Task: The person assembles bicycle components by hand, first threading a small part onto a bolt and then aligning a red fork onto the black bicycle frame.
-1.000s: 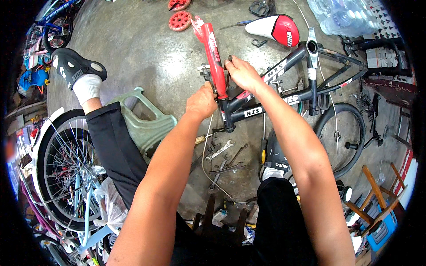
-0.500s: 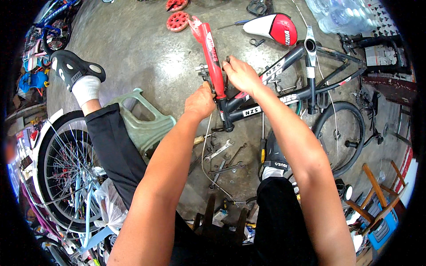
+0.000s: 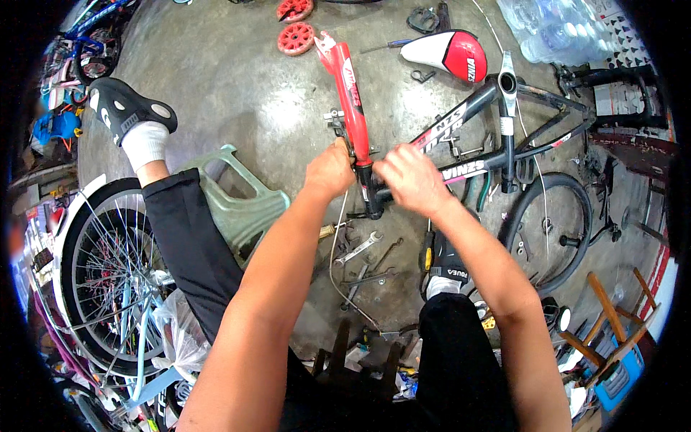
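Note:
A red bicycle fork (image 3: 350, 101) points away from me, its lower end joined to the head tube of a black bicycle frame (image 3: 471, 167). My left hand (image 3: 331, 171) is closed just left of the fork's base, by a metal brake part (image 3: 335, 121); what its fingers grip is mostly hidden. Over the frame tubes just right of the head tube (image 3: 370, 194), my right hand (image 3: 410, 176) has its fingers curled inward. The hand covers whatever is under those fingers.
Wrenches (image 3: 360, 248) lie on the floor below the frame. A green plastic stool (image 3: 245, 191) lies left of my left arm. Beyond are red discs (image 3: 296, 39), a red-white saddle (image 3: 448, 55) and bottles (image 3: 558, 32). A wheel (image 3: 108, 281) stands left, a tyre (image 3: 584, 230) right.
My right hand has come nearer, from a dark part beside the fork down to the frame by the head tube. My left hand stays by the fork's base. The whole view has shifted slightly.

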{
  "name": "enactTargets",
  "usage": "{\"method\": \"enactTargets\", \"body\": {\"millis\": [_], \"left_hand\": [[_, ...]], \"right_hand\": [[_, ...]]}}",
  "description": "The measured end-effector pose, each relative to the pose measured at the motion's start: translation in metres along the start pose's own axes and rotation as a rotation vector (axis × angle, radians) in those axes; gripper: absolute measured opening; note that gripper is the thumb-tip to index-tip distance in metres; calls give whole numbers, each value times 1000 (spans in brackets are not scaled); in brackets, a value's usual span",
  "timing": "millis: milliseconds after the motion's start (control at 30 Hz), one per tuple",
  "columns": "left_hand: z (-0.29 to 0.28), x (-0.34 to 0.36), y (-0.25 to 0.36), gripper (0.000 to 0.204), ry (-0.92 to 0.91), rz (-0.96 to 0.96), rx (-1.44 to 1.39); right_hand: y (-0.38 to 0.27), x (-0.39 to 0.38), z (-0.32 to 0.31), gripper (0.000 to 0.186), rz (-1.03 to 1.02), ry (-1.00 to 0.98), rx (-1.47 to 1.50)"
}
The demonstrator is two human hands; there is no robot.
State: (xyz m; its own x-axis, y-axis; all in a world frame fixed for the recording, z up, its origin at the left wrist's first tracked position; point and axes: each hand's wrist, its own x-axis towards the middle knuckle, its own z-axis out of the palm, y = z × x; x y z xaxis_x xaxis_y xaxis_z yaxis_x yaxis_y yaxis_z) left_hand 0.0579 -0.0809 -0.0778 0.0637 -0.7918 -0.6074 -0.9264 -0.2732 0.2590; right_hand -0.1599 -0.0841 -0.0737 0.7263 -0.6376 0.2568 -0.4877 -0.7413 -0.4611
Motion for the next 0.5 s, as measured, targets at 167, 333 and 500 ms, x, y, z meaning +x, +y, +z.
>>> {"method": "enactTargets", "body": {"millis": [167, 333, 500], "left_hand": [[1, 0, -3, 32, 61, 71, -15], [-3, 2, 1, 37, -51, -25, 10], [-4, -2, 4, 37, -45, -29, 1]], "right_hand": [[40, 41, -9, 16, 150, -190, -54], [42, 51, 11, 12, 86, -258, -80], [40, 48, 13, 13, 111, -275, -96]]}}
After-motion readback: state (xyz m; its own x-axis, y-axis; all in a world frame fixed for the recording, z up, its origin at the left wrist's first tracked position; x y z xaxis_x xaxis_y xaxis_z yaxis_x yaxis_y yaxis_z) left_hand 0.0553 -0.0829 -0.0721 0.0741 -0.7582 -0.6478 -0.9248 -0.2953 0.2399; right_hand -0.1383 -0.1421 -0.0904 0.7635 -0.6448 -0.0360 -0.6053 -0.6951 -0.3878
